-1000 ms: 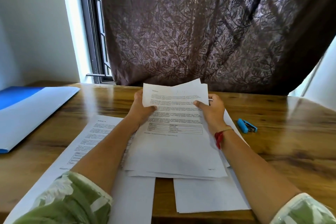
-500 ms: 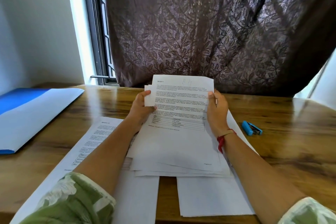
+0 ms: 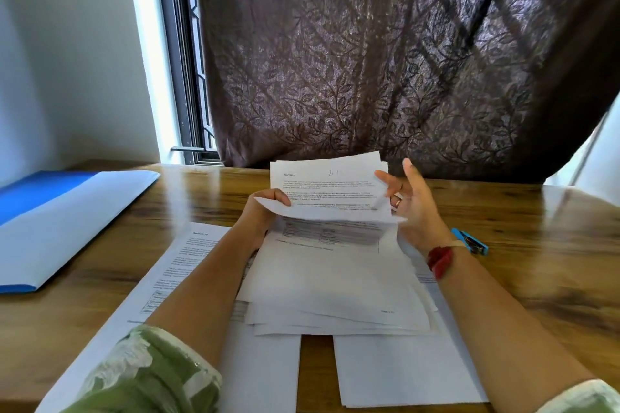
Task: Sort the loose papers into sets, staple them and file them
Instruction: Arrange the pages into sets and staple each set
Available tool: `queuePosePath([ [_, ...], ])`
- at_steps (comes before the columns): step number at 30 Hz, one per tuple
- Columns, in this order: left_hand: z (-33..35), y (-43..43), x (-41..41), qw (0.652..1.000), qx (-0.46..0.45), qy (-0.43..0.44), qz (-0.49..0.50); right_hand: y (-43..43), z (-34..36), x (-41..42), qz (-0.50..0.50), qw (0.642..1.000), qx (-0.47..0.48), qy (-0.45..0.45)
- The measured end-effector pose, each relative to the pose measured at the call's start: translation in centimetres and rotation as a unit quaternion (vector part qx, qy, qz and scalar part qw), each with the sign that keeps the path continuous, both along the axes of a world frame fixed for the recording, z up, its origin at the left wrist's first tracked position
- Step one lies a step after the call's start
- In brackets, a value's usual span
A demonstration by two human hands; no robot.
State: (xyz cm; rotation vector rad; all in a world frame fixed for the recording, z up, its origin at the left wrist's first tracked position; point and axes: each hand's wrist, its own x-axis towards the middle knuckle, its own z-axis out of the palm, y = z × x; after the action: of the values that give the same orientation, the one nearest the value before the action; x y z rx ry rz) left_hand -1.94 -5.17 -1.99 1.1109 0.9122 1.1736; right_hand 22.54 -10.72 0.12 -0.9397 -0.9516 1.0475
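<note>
A stack of printed papers stands tilted up from the wooden table, its lower edge resting on other sheets. My left hand grips the stack's upper left edge, thumb on the front. One sheet sags across the front of the stack, print upside down. My right hand is beside the stack's right edge, fingers spread and straight, fingertips touching the paper. A small blue stapler lies just right of my right wrist. A blue and white folder lies at the far left.
A printed sheet lies under my left forearm. Blank sheets lie near the table's front edge. A dark patterned curtain hangs behind the table, with a window frame to its left.
My right hand let go of the stack's right edge and spread open. A sheet has flopped forward across the front of the stack. My left hand keeps its grip.
</note>
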Motion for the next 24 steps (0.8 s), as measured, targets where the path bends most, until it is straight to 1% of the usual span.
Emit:
queuePosePath([
  [2,0.2,0.1,-0.1,1.0,-0.006,-0.01,-0.021,0.6,-0.2,0.4,-0.069,0.996,0.013,-0.05],
  [3,0.2,0.2,0.0,1.0,-0.008,-0.009,-0.018,0.8,-0.4,0.7,-0.094,0.991,0.018,-0.098],
  [5,0.2,0.0,0.2,1.0,-0.007,-0.006,-0.007,0.9,-1.1,1.2,-0.117,0.979,0.021,-0.165],
  [6,0.2,-0.2,0.4,1.0,0.001,-0.004,-0.003,0.8,-1.2,1.2,-0.124,0.976,0.023,-0.175],
  [10,0.3,-0.6,0.5,1.0,0.018,0.009,0.013,1.2,-1.5,1.1,-0.186,0.964,0.037,-0.187],
  [13,0.4,-0.8,0.6,0.999,0.013,0.014,0.034,1.5,-1.4,1.2,-0.218,0.949,0.047,-0.225],
  [16,0.5,-0.9,0.5,0.996,0.028,0.055,0.059,1.6,-1.5,1.1,-0.242,0.938,0.055,-0.243],
  [19,0.4,-1.2,0.3,0.994,0.028,0.084,0.064,1.2,-1.4,1.0,-0.291,0.916,0.07,-0.269],
  [21,0.4,-1.5,0.2,0.994,0.018,0.084,0.06,1.0,-0.9,1.1,-0.31,0.911,0.09,-0.255],
  [24,0.4,-1.4,0.1,0.994,0.006,0.095,0.058,0.4,0.0,1.1,-0.331,0.916,0.139,-0.181],
])
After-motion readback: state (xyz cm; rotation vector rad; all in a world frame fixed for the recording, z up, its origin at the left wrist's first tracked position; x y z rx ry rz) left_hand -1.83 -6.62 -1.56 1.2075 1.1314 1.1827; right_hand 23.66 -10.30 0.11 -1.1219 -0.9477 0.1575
